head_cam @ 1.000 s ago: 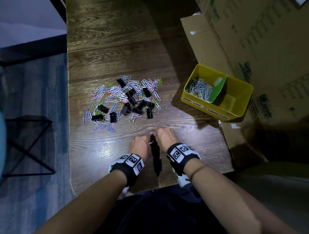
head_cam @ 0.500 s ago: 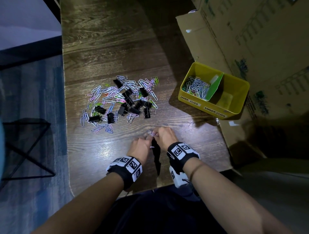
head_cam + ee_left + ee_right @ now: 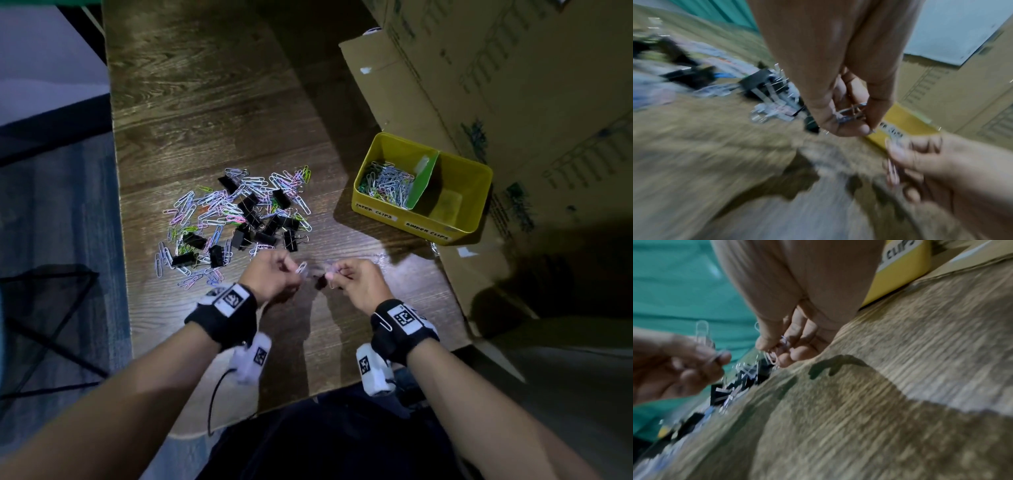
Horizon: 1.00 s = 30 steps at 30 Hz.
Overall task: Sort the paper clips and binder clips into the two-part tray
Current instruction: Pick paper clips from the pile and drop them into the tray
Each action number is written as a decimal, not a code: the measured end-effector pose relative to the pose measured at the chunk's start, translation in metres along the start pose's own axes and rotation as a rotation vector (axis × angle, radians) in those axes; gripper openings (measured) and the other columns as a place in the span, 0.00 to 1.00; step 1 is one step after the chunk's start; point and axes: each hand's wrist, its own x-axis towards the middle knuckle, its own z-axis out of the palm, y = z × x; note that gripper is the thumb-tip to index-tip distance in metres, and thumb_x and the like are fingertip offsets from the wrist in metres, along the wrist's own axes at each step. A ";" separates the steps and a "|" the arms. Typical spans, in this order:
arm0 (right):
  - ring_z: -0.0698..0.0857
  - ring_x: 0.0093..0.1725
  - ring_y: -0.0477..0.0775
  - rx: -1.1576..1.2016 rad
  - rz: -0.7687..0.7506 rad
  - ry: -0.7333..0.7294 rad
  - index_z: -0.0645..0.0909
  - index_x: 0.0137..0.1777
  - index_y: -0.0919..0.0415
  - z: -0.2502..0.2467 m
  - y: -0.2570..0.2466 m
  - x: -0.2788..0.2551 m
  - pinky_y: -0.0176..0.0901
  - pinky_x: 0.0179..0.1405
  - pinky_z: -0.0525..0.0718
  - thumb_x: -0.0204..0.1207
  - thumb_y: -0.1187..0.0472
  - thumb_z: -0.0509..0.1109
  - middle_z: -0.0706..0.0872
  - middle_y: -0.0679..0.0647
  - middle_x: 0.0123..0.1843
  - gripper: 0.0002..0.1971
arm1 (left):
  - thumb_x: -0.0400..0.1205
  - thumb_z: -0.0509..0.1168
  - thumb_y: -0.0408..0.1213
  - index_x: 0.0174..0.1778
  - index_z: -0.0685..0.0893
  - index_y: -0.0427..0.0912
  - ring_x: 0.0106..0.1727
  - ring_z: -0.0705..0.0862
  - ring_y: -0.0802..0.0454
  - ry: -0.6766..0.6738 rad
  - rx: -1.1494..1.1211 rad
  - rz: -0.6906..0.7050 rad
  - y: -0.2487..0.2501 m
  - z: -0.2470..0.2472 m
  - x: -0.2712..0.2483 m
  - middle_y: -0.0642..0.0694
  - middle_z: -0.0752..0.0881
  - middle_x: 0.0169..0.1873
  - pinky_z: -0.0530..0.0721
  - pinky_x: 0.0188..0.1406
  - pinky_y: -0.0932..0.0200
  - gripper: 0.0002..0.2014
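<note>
While the head view blurs them, wrist views show both hands (image 3: 310, 275) pinching paper clips (image 3: 774, 357).

Paper clips (image 3: 219, 205): thin wire, silver/pink/green/blue, loose flat heap mid-table, mixed w/ binder clips.
Binder clips (image 3: 251, 214): black, wire handles, scattered thru same heap, various angles.
Tray (image 3: 478, 202): yellow, green divider (image 3: 424, 181); front labels "PAPER CLIPS" left, "BINDER CLIPS" right. Left part holds paper clip pile (image 3: 387, 183); right part bare.
Held clips: few pinched in each hand, near table edge.

left hand (image 3: 270, 279) and right hand (image 3: 356, 284) pulled apart
</note>
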 end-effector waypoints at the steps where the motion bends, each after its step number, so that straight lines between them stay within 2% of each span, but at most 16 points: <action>1: 0.84 0.36 0.49 0.059 -0.001 0.046 0.83 0.34 0.54 -0.007 0.001 -0.001 0.48 0.41 0.83 0.74 0.65 0.74 0.87 0.49 0.33 0.09 | 0.69 0.73 0.19 0.27 0.76 0.37 0.25 0.83 0.47 -0.029 -0.060 0.033 0.017 -0.001 0.007 0.39 0.83 0.22 0.82 0.27 0.58 0.14; 3: 0.86 0.35 0.49 0.141 -0.010 0.139 0.85 0.35 0.53 -0.023 -0.004 -0.003 0.45 0.38 0.83 0.73 0.64 0.75 0.89 0.47 0.33 0.08 | 0.68 0.74 0.19 0.26 0.76 0.38 0.23 0.84 0.50 -0.072 -0.113 0.092 0.057 -0.001 0.023 0.42 0.84 0.21 0.84 0.27 0.59 0.14; 5: 0.85 0.34 0.51 0.229 -0.035 0.226 0.86 0.35 0.53 -0.039 -0.015 -0.007 0.41 0.35 0.84 0.74 0.64 0.74 0.89 0.48 0.34 0.08 | 0.68 0.74 0.20 0.27 0.78 0.39 0.25 0.83 0.48 -0.090 -0.104 0.145 0.098 0.007 0.042 0.41 0.85 0.25 0.85 0.30 0.56 0.13; 7: 0.84 0.29 0.45 0.329 -0.079 0.290 0.86 0.39 0.56 -0.055 -0.034 -0.010 0.35 0.28 0.82 0.75 0.67 0.73 0.88 0.48 0.31 0.06 | 0.67 0.74 0.19 0.28 0.78 0.39 0.25 0.82 0.47 -0.065 -0.101 0.196 0.132 0.019 0.061 0.37 0.85 0.28 0.83 0.29 0.56 0.13; 9: 0.80 0.23 0.41 0.398 -0.098 0.364 0.86 0.42 0.60 -0.070 -0.053 -0.010 0.30 0.21 0.78 0.76 0.68 0.72 0.86 0.50 0.28 0.04 | 0.67 0.74 0.19 0.26 0.76 0.40 0.22 0.81 0.50 -0.016 -0.071 0.226 0.157 0.035 0.079 0.37 0.82 0.25 0.83 0.27 0.57 0.15; 11: 0.81 0.24 0.40 0.398 -0.127 0.428 0.85 0.43 0.59 -0.088 -0.069 -0.008 0.29 0.23 0.80 0.77 0.68 0.71 0.86 0.53 0.31 0.04 | 0.67 0.74 0.19 0.26 0.78 0.40 0.21 0.82 0.51 0.004 -0.020 0.217 0.170 0.049 0.097 0.40 0.82 0.24 0.87 0.31 0.51 0.14; 13: 0.81 0.28 0.43 0.360 -0.147 0.470 0.85 0.45 0.60 -0.104 -0.082 0.001 0.29 0.28 0.81 0.78 0.67 0.69 0.85 0.54 0.33 0.04 | 0.68 0.74 0.24 0.35 0.85 0.41 0.31 0.86 0.46 -0.038 0.052 0.188 0.177 0.062 0.108 0.40 0.86 0.32 0.89 0.44 0.43 0.09; 15: 0.81 0.30 0.43 0.246 -0.122 0.503 0.85 0.50 0.64 -0.119 -0.087 0.018 0.31 0.32 0.83 0.79 0.65 0.68 0.84 0.52 0.34 0.05 | 0.71 0.73 0.31 0.58 0.85 0.41 0.50 0.87 0.45 -0.103 0.174 0.174 0.180 0.069 0.115 0.41 0.88 0.52 0.86 0.55 0.50 0.18; 16: 0.82 0.31 0.44 0.171 -0.112 0.515 0.85 0.51 0.64 -0.125 -0.087 0.029 0.34 0.36 0.85 0.79 0.65 0.68 0.85 0.51 0.34 0.05 | 0.73 0.71 0.32 0.65 0.81 0.41 0.57 0.85 0.46 -0.123 0.246 0.187 0.181 0.069 0.114 0.43 0.86 0.59 0.84 0.56 0.55 0.23; 17: 0.84 0.32 0.45 0.105 -0.103 0.520 0.86 0.50 0.62 -0.130 -0.087 0.041 0.39 0.40 0.87 0.79 0.64 0.69 0.86 0.50 0.34 0.05 | 0.74 0.70 0.32 0.67 0.79 0.41 0.59 0.84 0.46 -0.125 0.286 0.201 0.181 0.067 0.113 0.44 0.84 0.62 0.82 0.55 0.58 0.24; 19: 0.87 0.38 0.49 0.002 -0.084 0.479 0.86 0.49 0.56 -0.135 -0.086 0.062 0.48 0.48 0.89 0.78 0.62 0.71 0.89 0.53 0.40 0.03 | 0.75 0.67 0.28 0.64 0.82 0.39 0.54 0.84 0.48 -0.086 0.255 0.220 0.177 0.059 0.109 0.43 0.85 0.58 0.82 0.51 0.58 0.20; 21: 0.87 0.52 0.51 -0.196 -0.040 0.380 0.83 0.62 0.57 -0.135 -0.089 0.073 0.49 0.58 0.86 0.77 0.59 0.71 0.89 0.55 0.55 0.14 | 0.76 0.62 0.21 0.55 0.85 0.34 0.42 0.84 0.49 -0.053 0.098 0.204 0.170 0.050 0.100 0.37 0.86 0.48 0.84 0.43 0.53 0.14; 24: 0.82 0.66 0.55 -0.467 -0.048 0.232 0.76 0.72 0.55 -0.128 -0.099 0.073 0.49 0.68 0.79 0.78 0.55 0.70 0.83 0.56 0.68 0.22 | 0.79 0.58 0.19 0.43 0.82 0.36 0.34 0.82 0.51 -0.045 -0.097 0.169 0.157 0.030 0.085 0.42 0.84 0.36 0.81 0.29 0.61 0.11; 26: 0.81 0.65 0.56 -0.518 -0.129 0.227 0.78 0.70 0.53 -0.118 -0.105 0.066 0.43 0.67 0.75 0.78 0.55 0.69 0.84 0.56 0.66 0.20 | 0.80 0.59 0.20 0.42 0.81 0.38 0.32 0.82 0.52 -0.024 -0.159 0.160 0.143 0.009 0.072 0.43 0.83 0.34 0.80 0.26 0.63 0.09; 28: 0.83 0.60 0.55 -0.524 -0.250 0.239 0.82 0.66 0.54 -0.101 -0.110 0.056 0.38 0.62 0.74 0.78 0.57 0.69 0.86 0.56 0.60 0.16 | 0.79 0.60 0.21 0.42 0.81 0.38 0.29 0.84 0.54 0.022 -0.219 0.136 0.122 -0.016 0.060 0.43 0.84 0.33 0.80 0.24 0.63 0.09; 30: 0.83 0.58 0.54 -0.515 -0.366 0.193 0.83 0.62 0.54 -0.079 -0.112 0.047 0.37 0.61 0.74 0.77 0.59 0.69 0.86 0.56 0.58 0.14 | 0.79 0.63 0.24 0.42 0.82 0.40 0.27 0.85 0.58 0.102 -0.234 0.091 0.095 -0.048 0.046 0.47 0.87 0.30 0.81 0.25 0.64 0.07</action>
